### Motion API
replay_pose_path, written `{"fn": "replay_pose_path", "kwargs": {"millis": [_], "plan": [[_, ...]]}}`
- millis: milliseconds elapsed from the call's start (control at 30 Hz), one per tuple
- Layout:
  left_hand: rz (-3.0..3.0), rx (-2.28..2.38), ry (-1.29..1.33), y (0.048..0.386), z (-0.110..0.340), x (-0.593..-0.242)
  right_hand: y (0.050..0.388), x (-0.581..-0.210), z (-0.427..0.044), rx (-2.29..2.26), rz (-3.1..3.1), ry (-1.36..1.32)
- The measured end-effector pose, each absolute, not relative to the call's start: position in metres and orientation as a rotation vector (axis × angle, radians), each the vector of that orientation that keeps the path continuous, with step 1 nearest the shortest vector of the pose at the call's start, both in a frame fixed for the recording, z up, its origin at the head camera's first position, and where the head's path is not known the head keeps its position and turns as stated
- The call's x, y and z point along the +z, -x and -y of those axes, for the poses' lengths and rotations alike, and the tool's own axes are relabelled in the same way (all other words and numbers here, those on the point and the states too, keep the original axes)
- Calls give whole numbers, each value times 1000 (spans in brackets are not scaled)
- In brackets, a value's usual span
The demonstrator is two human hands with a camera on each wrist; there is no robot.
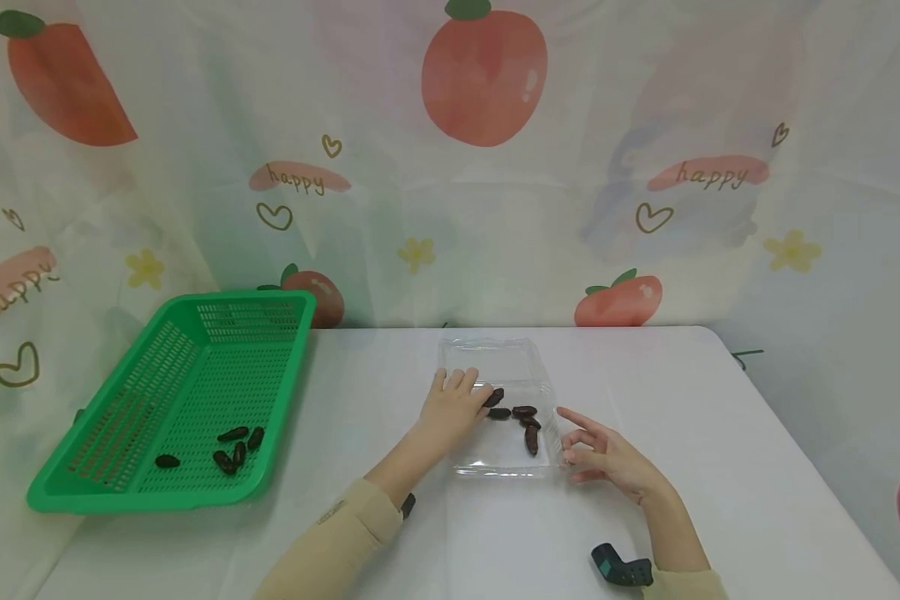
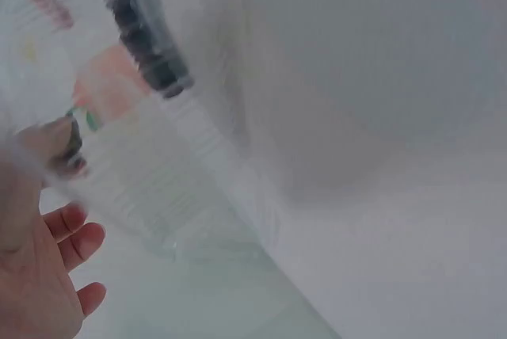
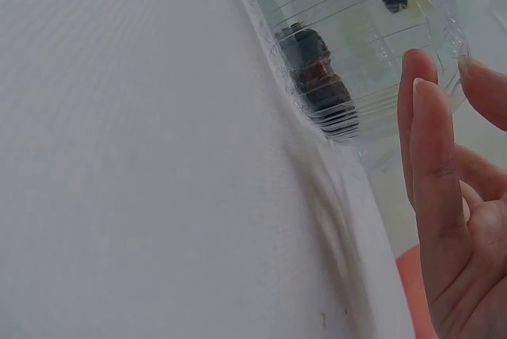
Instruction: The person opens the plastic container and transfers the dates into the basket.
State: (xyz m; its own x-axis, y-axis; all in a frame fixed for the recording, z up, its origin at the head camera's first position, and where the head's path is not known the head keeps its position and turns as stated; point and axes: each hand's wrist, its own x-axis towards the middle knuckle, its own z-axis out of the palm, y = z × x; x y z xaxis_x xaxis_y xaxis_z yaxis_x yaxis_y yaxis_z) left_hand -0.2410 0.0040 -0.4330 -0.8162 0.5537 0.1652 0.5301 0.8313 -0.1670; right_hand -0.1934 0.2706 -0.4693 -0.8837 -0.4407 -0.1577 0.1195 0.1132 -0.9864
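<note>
A clear plastic box point(image 1: 487, 462) with its hinged lid point(image 1: 487, 358) laid back sits on the table, several dark brown, oblong, date-like pieces point(image 1: 525, 412) in it. My left hand point(image 1: 450, 412) reaches over the left side of the box. Its thumb and finger pinch one date-like piece point(image 2: 76, 145), seen partly through the blurred clear plastic in the left wrist view. By the right wall is my right hand point(image 1: 607, 454), index finger stretched toward the box. In the right wrist view one fingertip point(image 3: 479, 81) meets the rim, and the other fingers stand beside the wall.
A green perforated basket point(image 1: 288, 400) stands on the left of the table, with several similar dark pieces point(image 1: 238, 454) at its near end. The white table point(image 1: 720, 467) ends at a patterned curtain point(image 1: 495, 225). A black device point(image 1: 621, 568) is near my right wrist.
</note>
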Motion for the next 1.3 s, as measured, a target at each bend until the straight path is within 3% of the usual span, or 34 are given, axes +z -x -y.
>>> {"fn": "replay_pose_path", "kwargs": {"millis": [1300], "plan": [[2345,43,329,196,181,-402,193,-468,-269,-1825,-1982,307]]}}
